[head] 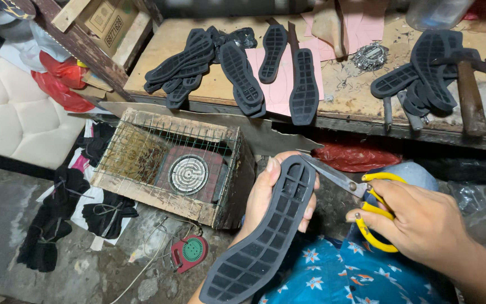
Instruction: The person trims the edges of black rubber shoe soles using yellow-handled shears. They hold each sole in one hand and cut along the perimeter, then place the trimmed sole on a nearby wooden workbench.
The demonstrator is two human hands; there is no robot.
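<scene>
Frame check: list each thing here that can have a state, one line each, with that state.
Left hand: gripping the dark shoe sole, tread facing the camera.
Right hand: holding yellow-handled scissors, blades at the sole's tip.
Coil heater: inside wire-mesh wooden box, not glowing.
Hammer: lying on the workbench.

Behind the dark grey rubber shoe sole [265,236], most of the left hand [271,194] is hidden; only thumb and fingertips show around its edge. The sole's heel end is cut off by the bottom edge. The tips of the yellow-handled scissors [361,197] vanish behind the sole's toe, just beside those fingers. The right hand [423,222] hides the lower handle loop, and its forearm leaves the frame.
</scene>
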